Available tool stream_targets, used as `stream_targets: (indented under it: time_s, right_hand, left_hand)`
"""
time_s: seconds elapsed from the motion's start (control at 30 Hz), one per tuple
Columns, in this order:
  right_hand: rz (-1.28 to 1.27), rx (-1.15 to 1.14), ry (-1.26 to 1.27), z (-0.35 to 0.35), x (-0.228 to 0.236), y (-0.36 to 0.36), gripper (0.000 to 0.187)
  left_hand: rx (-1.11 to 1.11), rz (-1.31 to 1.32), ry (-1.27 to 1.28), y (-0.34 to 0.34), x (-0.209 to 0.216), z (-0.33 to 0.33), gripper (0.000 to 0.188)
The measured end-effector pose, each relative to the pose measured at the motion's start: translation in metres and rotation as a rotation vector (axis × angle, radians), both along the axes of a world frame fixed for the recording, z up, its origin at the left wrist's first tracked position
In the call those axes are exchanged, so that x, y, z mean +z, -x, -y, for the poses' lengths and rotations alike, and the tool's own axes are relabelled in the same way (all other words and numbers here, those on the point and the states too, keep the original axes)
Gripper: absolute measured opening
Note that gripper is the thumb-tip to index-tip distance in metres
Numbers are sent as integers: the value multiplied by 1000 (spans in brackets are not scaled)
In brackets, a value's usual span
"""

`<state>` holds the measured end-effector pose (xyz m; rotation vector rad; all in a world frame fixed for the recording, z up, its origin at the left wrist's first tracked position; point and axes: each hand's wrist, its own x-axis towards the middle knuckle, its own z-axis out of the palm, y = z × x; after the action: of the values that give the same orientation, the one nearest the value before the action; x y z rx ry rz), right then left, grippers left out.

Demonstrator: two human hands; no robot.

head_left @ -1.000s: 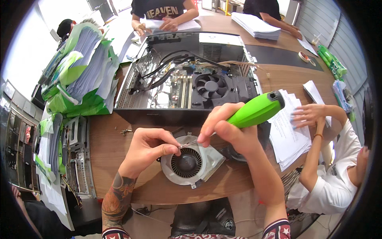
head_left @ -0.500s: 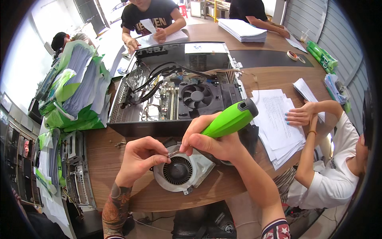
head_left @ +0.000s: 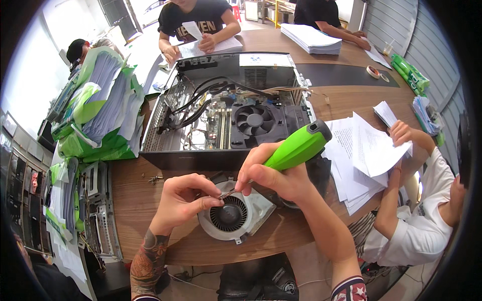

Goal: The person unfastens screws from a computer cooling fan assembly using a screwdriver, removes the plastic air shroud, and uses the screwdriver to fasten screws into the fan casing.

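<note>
At lower centre, the left hand [head_left: 183,198] pinches the rim of the blower fan [head_left: 232,216] on the wooden table [head_left: 135,200]. The right hand [head_left: 276,175] grips a green-handled screwdriver [head_left: 296,148], tip at the fan's upper edge. The work seems to want 1 firm brace and a squarely seated tip.

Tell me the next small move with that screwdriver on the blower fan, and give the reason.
Probably seat the tip squarely and turn: the right hand aims the green-handled screwdriver at the blower fan rim, where the left hand pinches beside the tip.

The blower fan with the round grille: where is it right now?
In the head view, the blower fan lies on the wooden table's near edge, between both hands, just before the open computer case.
</note>
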<state>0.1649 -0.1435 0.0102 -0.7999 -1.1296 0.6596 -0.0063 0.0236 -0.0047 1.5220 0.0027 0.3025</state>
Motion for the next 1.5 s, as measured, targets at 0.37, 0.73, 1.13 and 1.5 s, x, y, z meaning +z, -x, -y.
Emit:
stream_targets:
  time_s: [0.37, 0.73, 1.13, 1.5]
  right_hand:
    - [-4, 28, -3, -1, 0, 2, 20]
    - [33, -24, 226, 4, 14, 5, 19]
    - [147, 113, 198, 3, 11, 18, 21]
    - [304, 110, 142, 0, 6, 16, 19]
  left_hand:
    - [-16, -5, -139, 3, 8, 7, 19]
    - [0, -107, -397, 2, 21, 25, 28]
    - [-218, -135, -386, 11, -5, 34, 54]
    - [-263, -222, -436, 19, 2, 27, 53]
